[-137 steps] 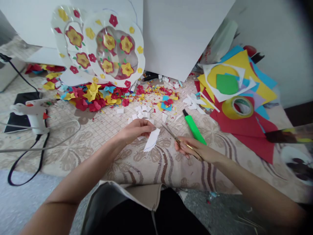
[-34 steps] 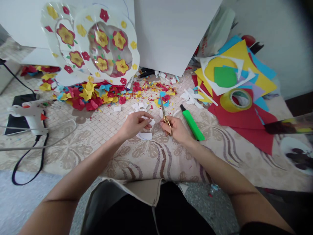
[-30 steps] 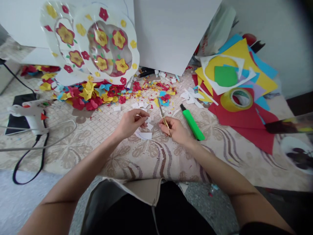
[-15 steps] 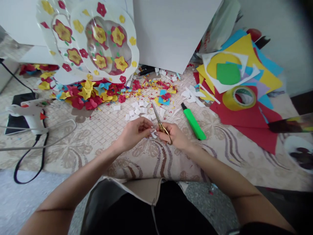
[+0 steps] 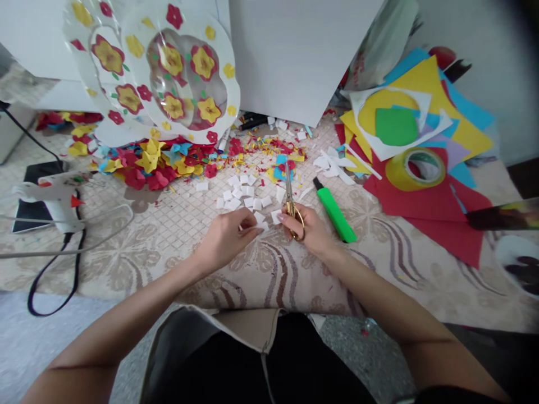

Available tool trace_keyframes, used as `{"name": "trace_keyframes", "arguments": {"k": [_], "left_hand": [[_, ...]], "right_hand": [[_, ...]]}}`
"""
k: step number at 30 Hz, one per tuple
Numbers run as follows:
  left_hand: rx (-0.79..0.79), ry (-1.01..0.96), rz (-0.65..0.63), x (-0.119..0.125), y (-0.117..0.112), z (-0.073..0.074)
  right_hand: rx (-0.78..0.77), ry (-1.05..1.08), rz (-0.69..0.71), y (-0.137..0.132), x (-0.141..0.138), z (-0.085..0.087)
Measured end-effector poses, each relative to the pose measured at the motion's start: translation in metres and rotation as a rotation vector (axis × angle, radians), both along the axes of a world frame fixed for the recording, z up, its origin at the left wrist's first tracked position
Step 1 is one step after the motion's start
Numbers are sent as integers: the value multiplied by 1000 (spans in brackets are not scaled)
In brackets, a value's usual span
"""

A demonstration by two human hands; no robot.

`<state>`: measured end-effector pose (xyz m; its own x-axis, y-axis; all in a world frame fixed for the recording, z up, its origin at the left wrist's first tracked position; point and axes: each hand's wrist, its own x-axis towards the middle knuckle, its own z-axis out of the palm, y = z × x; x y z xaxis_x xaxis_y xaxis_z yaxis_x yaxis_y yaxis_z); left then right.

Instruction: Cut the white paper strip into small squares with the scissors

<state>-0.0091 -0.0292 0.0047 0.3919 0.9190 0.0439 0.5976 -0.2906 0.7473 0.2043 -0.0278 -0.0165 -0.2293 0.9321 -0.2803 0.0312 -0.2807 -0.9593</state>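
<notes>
My left hand rests low on the patterned mat, its fingertips pinched on a small white paper piece. My right hand grips gold-handled scissors, blades together and pointing away from me. Its fingertips touch another white square. A cluster of small cut white squares lies just beyond both hands.
A green highlighter lies right of my right hand. A yellow tape roll sits on coloured paper sheets at the right. A glue gun with cables is at the left. Flower-decorated white cut-outs lean above a paper flower pile.
Both hands have dropped lower to the mat. The scissors turned from slanting left to pointing straight away. The larger white strip held earlier is out of sight.
</notes>
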Motion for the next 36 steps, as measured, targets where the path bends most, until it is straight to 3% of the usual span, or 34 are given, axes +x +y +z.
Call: {"name": "trace_keyframes", "arguments": {"k": [5,9,13,16,23,27,36], "left_hand": [[-305,-340,35,14,25,0],[-534,-488,46,28,43,-4],[-709,-553,101,35,47,-6],[-793,-639,84,36,45,-8],[-818,-714,3,32,41,-16],[-830,-704,19,32,40,-17],[-734,-637,7,32,37,-15]], "right_hand": [[142,-22,-82,8,9,-2],[203,20,-164,16,14,-4],[242,-10,-230,20,16,5],[234,-74,-163,21,16,9],[206,-178,-33,22,18,8],[210,-192,41,22,19,11],[151,-160,44,20,17,4]]}}
